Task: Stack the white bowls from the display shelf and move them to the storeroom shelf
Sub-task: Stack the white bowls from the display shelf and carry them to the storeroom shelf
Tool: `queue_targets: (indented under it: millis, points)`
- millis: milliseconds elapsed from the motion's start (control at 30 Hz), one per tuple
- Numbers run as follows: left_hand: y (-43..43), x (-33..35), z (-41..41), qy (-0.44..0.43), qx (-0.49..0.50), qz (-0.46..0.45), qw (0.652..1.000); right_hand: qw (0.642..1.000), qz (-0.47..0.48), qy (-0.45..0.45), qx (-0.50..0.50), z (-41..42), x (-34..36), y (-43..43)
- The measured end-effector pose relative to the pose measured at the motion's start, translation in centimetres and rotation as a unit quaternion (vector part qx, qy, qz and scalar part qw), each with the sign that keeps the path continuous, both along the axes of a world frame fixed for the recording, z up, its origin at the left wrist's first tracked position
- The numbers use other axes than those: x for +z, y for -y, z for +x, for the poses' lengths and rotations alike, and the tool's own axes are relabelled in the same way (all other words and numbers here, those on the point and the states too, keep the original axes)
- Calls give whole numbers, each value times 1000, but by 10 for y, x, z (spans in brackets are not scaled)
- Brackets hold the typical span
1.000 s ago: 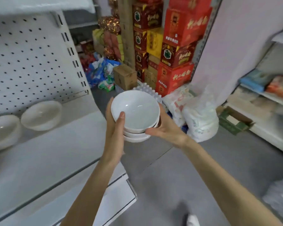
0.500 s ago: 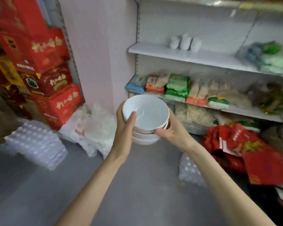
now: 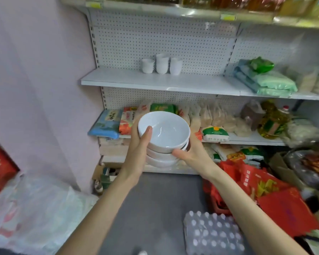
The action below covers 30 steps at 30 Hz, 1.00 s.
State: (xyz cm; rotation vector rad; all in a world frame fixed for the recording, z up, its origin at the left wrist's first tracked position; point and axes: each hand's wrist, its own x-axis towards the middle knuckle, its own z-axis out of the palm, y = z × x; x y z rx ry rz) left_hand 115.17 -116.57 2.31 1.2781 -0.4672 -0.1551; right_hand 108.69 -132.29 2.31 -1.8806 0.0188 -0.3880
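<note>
A stack of three white bowls (image 3: 166, 133) is held at chest height in the middle of the view. My left hand (image 3: 139, 153) grips its left side, thumb over the top bowl's rim. My right hand (image 3: 193, 153) cups the right side and underside. Straight ahead stands the white storeroom shelf (image 3: 118, 80), with a pegboard back. Its middle board is bare on the left. Several small stacks of white cups (image 3: 162, 64) stand on that board, further back than my hands.
Packets of food (image 3: 210, 118) fill the shelf board below. Green bags (image 3: 265, 81) lie at the right of the middle board. Red bags (image 3: 265, 190) and a pack of bottles (image 3: 212, 234) sit on the grey floor at right, white sacks (image 3: 35, 210) at left by the pink wall.
The view has swung right from the display shelf and red cartons to face the storeroom shelf, which is now closer. Both hands keep the same grip on the bowl stack.
</note>
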Motion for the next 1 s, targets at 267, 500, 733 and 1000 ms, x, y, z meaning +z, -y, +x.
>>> queue_targets:
  millis: [267, 500, 733, 1000]
  points:
    - [144, 24, 207, -5, -54, 18, 998, 997, 16, 11, -72, 188, 15, 129]
    - [298, 12, 352, -9, -69, 0, 998, 995, -5, 2, -95, 330, 10, 283]
    - [450, -6, 486, -19, -44, -7, 999, 998, -19, 2, -57, 464, -9, 433]
    - [544, -24, 569, -50, -34, 26, 998, 996, -19, -49, -71, 552, -25, 530]
